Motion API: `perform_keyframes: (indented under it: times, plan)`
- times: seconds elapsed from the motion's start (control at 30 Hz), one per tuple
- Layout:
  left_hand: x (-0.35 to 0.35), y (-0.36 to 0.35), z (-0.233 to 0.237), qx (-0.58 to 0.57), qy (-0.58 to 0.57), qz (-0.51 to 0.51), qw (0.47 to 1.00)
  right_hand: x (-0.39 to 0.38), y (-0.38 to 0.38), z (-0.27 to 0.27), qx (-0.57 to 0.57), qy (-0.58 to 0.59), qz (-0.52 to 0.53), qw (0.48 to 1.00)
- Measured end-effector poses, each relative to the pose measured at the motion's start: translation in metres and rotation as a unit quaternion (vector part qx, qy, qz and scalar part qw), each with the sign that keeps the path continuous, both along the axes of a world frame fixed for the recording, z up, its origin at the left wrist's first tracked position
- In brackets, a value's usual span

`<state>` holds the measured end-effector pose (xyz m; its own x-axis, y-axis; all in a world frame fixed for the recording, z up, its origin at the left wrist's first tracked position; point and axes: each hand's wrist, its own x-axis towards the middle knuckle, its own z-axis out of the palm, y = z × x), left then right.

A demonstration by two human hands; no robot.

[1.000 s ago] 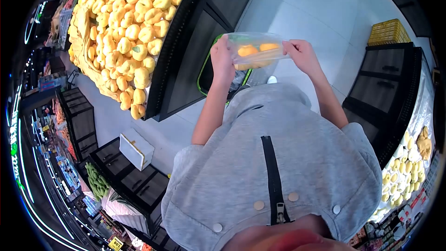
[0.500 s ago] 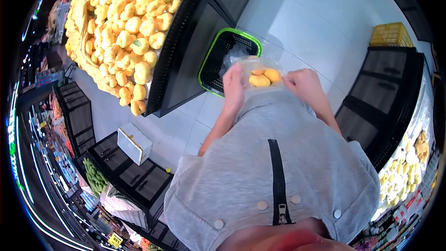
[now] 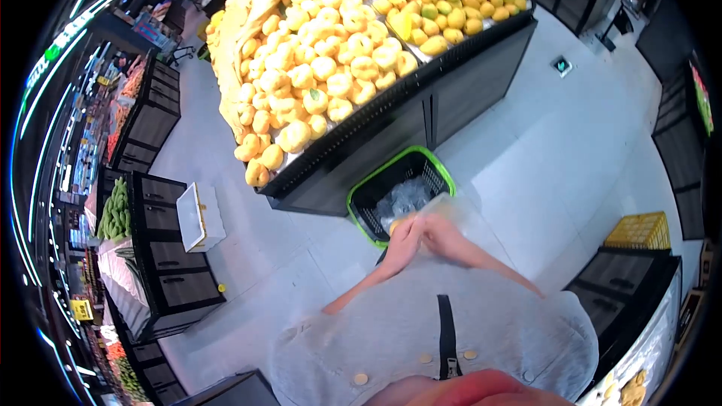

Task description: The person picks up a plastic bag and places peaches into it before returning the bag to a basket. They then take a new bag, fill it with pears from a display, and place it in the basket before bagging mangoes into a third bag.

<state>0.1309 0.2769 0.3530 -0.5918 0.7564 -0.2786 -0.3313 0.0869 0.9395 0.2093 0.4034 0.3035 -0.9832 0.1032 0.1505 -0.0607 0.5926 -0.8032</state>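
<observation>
My left hand [image 3: 406, 244] and my right hand [image 3: 440, 234] meet in front of my chest, fingers closed together on a clear plastic bag [image 3: 457, 212]. The film is smeared by motion to the right of my hands. A bit of yellow fruit [image 3: 395, 225] shows beside the left fingers; the other fruit in the bag is hidden. Just beyond my hands, a black shopping basket with a green rim [image 3: 350, 197] stands on the floor against the fruit stand. Crumpled clear plastic [image 3: 406, 197] lies inside it.
The stand carries heaped yellow flat peaches [image 3: 323, 68] and, farther right, yellow-orange mangoes [image 3: 451, 0]. A white bin [image 3: 204, 218] is on the floor at left, beside a vegetable stand [image 3: 180, 256]. A yellow crate [image 3: 639, 231] sits at right, by a dark cabinet [image 3: 609, 278].
My hands have come together from either side of the bag, and the fruit is now mostly hidden. The view has shifted, showing more of the fruit stand and the mangoes.
</observation>
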Motion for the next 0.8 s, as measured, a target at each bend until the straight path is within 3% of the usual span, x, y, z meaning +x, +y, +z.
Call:
perform_keyframes:
  times: [0.07,0.1,0.13,0.17,0.23,0.27,0.3,0.4,0.5,0.63,0.73,0.77,0.8]
  plan:
    - [-0.008,-0.007,-0.014,0.013,0.062,0.041,0.997,-0.023,-0.006,-0.075,0.125,-0.037,0.055,0.990]
    - [-0.009,-0.011,-0.012,0.011,0.070,0.046,0.996,-0.030,-0.010,-0.063,0.171,-0.161,0.097,0.967]
    - [-0.009,-0.013,-0.009,0.004,0.076,0.049,0.996,-0.038,-0.021,-0.137,0.125,-0.184,0.081,0.972]
    - [-0.009,-0.013,-0.008,0.002,0.110,0.055,0.992,-0.044,-0.024,-0.140,0.014,-0.099,0.109,0.989]
    - [-0.006,-0.015,-0.009,-0.016,0.165,0.061,0.984,-0.056,-0.020,-0.092,-0.022,-0.164,0.144,0.976]
    - [-0.008,-0.019,-0.021,-0.025,0.136,0.046,0.989,-0.057,-0.020,-0.067,-0.044,-0.202,0.159,0.965]
    - [-0.020,-0.023,-0.037,-0.033,0.110,0.028,0.993,-0.069,-0.018,-0.054,-0.040,-0.168,0.166,0.971]
    - [-0.045,-0.012,-0.046,-0.017,0.117,0.015,0.993,-0.086,-0.011,-0.122,-0.005,-0.131,0.158,0.979]
    - [-0.055,0.009,-0.044,0.008,0.142,0.014,0.990,-0.097,0.004,-0.156,0.007,-0.120,0.093,0.988]
    - [-0.062,0.039,-0.024,-0.010,0.117,-0.049,0.992,-0.096,0.026,-0.114,0.045,-0.067,-0.001,0.997]
    - [-0.062,0.072,-0.018,0.015,0.110,-0.001,0.994,-0.104,0.047,-0.121,0.083,0.060,0.023,0.994]
    - [-0.061,0.085,-0.012,0.035,0.136,0.017,0.990,-0.108,0.061,-0.121,0.099,-0.134,0.065,0.984]
    - [-0.063,0.096,-0.012,0.023,0.112,0.030,0.993,-0.110,0.072,-0.114,0.022,-0.122,0.082,0.989]
